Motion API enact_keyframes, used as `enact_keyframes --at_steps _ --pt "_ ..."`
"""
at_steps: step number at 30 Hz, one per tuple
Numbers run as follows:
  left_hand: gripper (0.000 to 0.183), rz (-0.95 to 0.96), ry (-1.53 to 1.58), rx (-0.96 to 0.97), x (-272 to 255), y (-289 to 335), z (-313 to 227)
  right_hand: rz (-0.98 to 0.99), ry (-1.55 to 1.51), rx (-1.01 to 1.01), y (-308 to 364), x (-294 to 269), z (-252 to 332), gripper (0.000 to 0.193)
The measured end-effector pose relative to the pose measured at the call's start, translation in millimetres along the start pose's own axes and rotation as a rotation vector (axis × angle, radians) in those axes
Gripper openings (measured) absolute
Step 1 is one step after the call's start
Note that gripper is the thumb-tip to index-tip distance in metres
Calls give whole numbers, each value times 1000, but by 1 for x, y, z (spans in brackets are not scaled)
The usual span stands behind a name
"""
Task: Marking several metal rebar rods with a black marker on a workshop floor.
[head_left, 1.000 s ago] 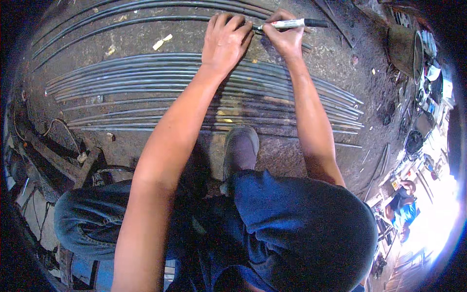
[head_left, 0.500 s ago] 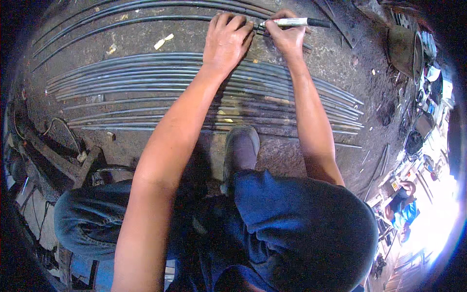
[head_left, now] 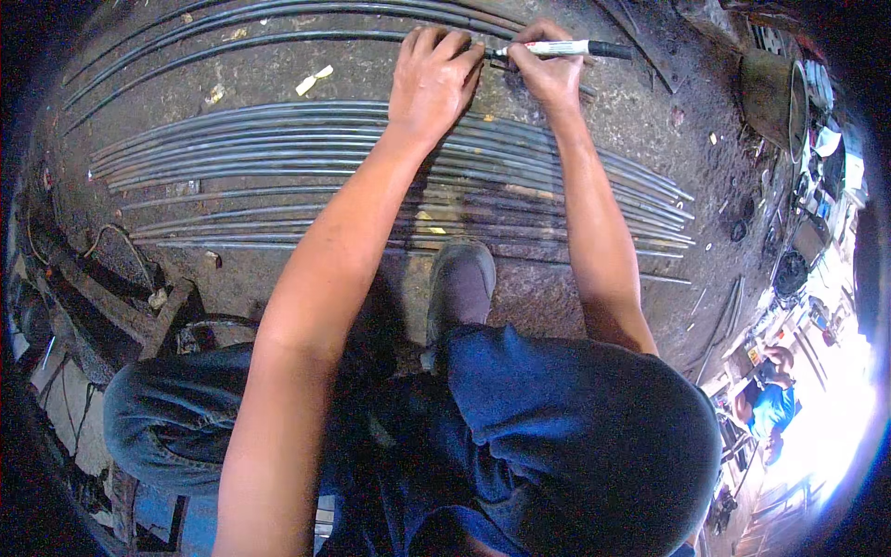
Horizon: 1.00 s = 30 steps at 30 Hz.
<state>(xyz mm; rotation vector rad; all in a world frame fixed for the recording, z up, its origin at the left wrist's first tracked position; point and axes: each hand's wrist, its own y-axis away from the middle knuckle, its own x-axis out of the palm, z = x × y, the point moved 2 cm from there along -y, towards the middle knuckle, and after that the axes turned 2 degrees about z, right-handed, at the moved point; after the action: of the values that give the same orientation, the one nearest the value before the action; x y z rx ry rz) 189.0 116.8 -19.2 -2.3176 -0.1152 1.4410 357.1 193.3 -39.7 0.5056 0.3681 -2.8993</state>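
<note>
— How would those steel rods (head_left: pixel 390 153) handle? They lay across the dirt floor (head_left: pixel 594 297) from nine to three o'clock.
— Stiff, heavy, probably rolling; best pinned flat. The left hand (head_left: pixel 432 79) pressed open on them at twelve, the right hand (head_left: pixel 549 74) pinching a marker (head_left: pixel 561 48). Nothing shifted since earlier.

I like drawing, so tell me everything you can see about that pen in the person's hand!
The marker pen has a white barrel with a red band and a black end pointing right. It lies almost level, far from the person, over the dirty ground. The right hand pinches it near the tip. The tip points left, toward the left hand, which presses on thin metal rods. The tip itself is hidden.
</note>
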Motion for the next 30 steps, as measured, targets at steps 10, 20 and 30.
enact_keyframes --at_steps 10,20,30 --pt "31 21 -1 5 1 0 1 63 8 -51 -1 1 2 14" --pt "30 19 -4 -4 0 -1 0 32 -34 29 3 -1 1 6" --pt "30 4 0 0 0 0 1 0 55 74 2 3 3 7"
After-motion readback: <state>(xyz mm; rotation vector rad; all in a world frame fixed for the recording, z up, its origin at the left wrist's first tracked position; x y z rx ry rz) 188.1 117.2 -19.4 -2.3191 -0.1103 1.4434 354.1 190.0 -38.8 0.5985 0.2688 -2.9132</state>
